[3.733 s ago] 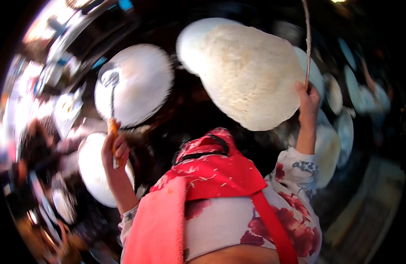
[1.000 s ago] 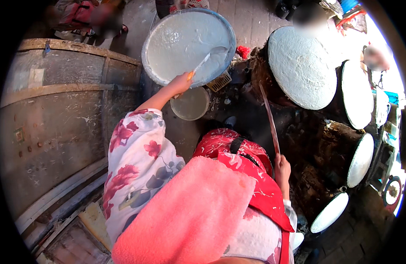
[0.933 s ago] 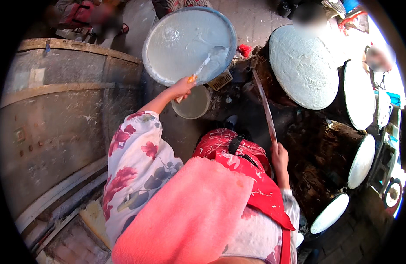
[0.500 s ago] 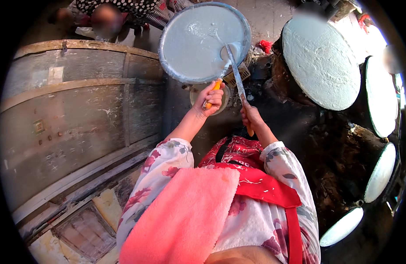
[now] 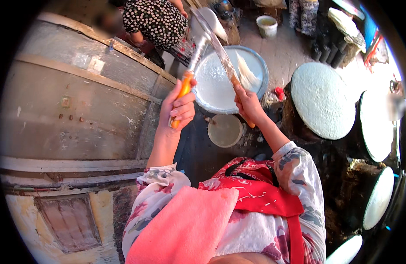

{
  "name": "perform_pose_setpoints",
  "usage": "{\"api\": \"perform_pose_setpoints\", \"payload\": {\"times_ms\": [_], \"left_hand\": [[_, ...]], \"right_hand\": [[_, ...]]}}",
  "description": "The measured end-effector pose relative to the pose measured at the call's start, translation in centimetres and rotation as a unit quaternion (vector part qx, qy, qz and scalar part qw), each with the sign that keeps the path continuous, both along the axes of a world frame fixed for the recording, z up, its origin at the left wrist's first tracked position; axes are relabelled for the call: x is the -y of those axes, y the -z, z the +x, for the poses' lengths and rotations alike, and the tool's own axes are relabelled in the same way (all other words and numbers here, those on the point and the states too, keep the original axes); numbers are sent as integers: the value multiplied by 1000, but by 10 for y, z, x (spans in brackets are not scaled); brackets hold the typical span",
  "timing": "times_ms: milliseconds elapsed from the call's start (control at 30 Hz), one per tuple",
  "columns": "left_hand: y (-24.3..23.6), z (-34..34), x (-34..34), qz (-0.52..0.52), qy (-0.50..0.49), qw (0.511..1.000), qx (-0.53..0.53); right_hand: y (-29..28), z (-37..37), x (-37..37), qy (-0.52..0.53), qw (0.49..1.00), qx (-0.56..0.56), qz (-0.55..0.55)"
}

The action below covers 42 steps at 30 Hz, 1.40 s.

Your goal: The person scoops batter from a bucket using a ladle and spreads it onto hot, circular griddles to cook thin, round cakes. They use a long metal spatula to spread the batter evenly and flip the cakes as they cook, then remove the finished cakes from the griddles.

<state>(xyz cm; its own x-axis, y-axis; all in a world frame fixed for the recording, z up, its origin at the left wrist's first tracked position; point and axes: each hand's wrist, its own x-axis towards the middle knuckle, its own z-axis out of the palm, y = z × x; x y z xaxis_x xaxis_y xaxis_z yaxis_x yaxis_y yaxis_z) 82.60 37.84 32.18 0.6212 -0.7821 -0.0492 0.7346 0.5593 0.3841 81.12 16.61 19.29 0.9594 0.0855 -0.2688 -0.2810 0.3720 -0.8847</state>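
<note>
My left hand point(image 5: 180, 105) is closed round the orange handle of a metal ladle point(image 5: 197, 55), held up above a blue-rimmed tub point(image 5: 263, 72). White batter coats the ladle's bowl, which is partly hidden behind a long flat metal blade point(image 5: 220, 53). My right hand point(image 5: 249, 105) grips that blade's wooden handle. The two tools cross or nearly meet near the bowl; I cannot tell if they touch. White liquid batter point(image 5: 212, 83) fills the tub, and a thick pale streak of it point(image 5: 246, 72) shows at the right side.
A pale bucket point(image 5: 225, 130) stands just below the tub. Several large drums with white, crusted round tops point(image 5: 324, 101) line the right side. A wooden partition point(image 5: 102, 114) runs along the left. Beyond it a person in a dotted top point(image 5: 154, 22) bends over. A white pail point(image 5: 267, 26) stands farther off.
Both hands have lifted the tools up out of the tub, with the ladle now raised above it. The view has tilted up, so more of the floor beyond shows.
</note>
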Motion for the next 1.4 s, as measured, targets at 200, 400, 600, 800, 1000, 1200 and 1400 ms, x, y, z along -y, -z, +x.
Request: {"api": "perform_pose_setpoints", "payload": {"times_ms": [200, 400, 600, 800, 1000, 1200, 1400], "left_hand": [[30, 19, -22, -157, -76, 982, 72], [102, 46, -37, 69, -157, 982, -79], [148, 42, -20, 330, -160, 930, -25], [129, 48, 25, -83, 26, 988, -127], [135, 83, 145, -160, 106, 974, -125], [96, 25, 299, 478, -30, 738, 476], [80, -89, 482, 258, 335, 866, 268]], "right_hand": [[-62, 24, -13, 109, 856, 234, -449], [-33, -21, 12, 159, 875, 231, -395], [70, -95, 82, 211, 918, 21, -336], [98, -214, 123, 363, 908, -159, -139], [113, -290, 156, 511, 834, -201, -58], [122, -371, 204, 597, 783, -170, -38], [127, -467, 288, 657, 737, -146, -59]]}}
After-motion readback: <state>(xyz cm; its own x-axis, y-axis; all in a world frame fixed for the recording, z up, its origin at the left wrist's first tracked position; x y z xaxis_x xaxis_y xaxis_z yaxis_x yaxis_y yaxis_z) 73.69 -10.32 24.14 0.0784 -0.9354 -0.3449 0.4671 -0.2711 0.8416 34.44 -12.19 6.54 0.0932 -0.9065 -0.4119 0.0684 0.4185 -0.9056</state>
